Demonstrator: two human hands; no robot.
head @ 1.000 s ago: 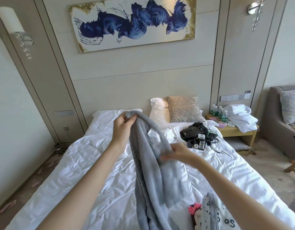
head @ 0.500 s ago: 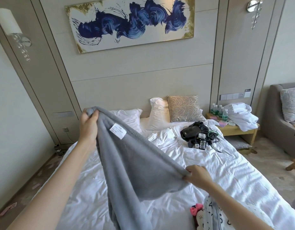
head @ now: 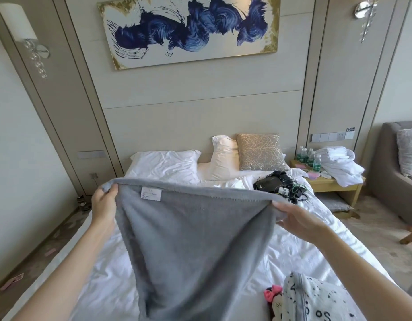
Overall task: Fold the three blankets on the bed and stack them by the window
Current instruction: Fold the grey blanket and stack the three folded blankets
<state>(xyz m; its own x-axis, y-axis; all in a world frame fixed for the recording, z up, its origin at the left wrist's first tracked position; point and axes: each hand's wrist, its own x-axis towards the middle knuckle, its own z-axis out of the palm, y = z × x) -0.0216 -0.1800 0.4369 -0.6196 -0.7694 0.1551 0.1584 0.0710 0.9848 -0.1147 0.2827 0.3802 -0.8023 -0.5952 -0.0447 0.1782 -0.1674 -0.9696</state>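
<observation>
From the head view, a soft grey fleece blanket [head: 188, 246] hangs stretched over the white-sheeted bed [head: 293, 246], its top hem pulled nearly level. The left hand [head: 104, 205] is closed on the left corner, beside a small white care label [head: 151, 193]; the right hand [head: 297, 218] pinches the right corner between thumb and fingers. The cloth narrows downward and its lower edge runs out of frame, so the bottom corners cannot be seen.

To fold well from here, I judge the hem should be kept taut and level, the hands brought together corner to corner, and the hanging length allowed to drop straight. A second, white blanket with black print [head: 316, 297] lies crumpled at the near right of the bed, with a pink-bowed soft toy [head: 273, 295] touching it; the grey cloth should be kept off both.
</observation>
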